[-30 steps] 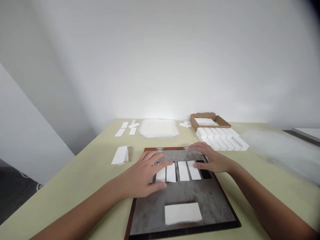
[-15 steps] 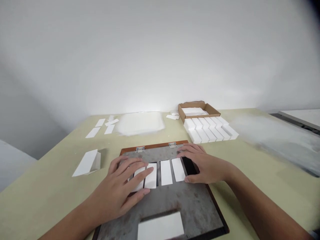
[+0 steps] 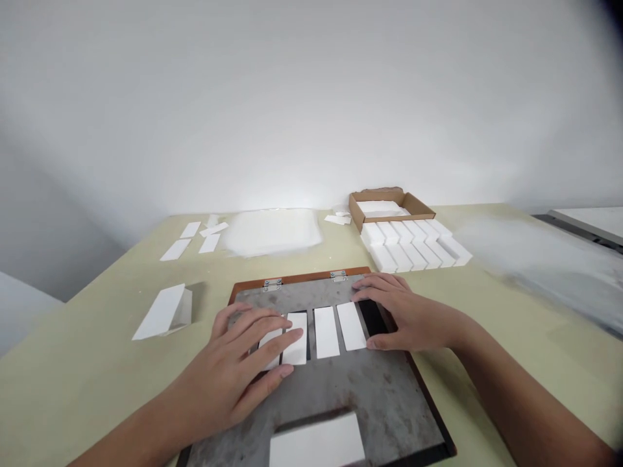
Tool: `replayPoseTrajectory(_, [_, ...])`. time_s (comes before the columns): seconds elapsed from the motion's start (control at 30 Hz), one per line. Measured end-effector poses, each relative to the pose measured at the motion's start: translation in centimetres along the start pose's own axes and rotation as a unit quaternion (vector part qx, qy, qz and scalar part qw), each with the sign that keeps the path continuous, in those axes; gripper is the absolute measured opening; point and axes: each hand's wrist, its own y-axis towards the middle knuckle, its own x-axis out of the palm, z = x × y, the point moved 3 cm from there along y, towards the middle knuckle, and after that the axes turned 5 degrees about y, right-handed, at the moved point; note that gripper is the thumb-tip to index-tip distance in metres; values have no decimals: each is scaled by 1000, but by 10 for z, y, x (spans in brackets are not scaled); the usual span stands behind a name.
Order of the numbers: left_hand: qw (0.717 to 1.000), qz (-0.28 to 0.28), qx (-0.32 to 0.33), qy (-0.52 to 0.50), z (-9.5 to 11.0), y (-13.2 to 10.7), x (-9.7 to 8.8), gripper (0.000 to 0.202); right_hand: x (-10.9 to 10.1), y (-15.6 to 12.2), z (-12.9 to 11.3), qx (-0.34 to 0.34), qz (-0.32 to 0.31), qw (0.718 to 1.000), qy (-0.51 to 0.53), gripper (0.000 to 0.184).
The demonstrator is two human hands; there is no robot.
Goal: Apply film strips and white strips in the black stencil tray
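left hand (image 3: 233,373) lies open on the leftmost white strips (image 3: 296,338), which run lengthwise away from it; right hand (image 3: 411,318), also open, rests beside the empty slot (image 3: 372,316).

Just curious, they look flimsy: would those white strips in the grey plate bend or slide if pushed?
The white strips look thin, so probably light and bendy. They sit in slots of the grey plate, so a sideways push likely gets blocked.

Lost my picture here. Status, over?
Left hand open, flat on white strips. Right hand open, at dark slot. Folded card apart, left.
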Motion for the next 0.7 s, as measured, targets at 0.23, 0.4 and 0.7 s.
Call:
replayPoseTrajectory(0.23, [1000, -4, 4, -6, 2, -1, -1, 37, 2, 0, 0, 4, -9, 1000, 1, 68])
replayPoseTrajectory(0.4, [1000, -5, 9, -2, 3, 0, 0, 35, 2, -1, -1, -1, -3, 1000, 2, 69])
replayPoseTrajectory(0.7, [999, 36, -7, -33, 10, -8, -10, 32, -1, 1, -7, -37, 112, 993, -30, 59])
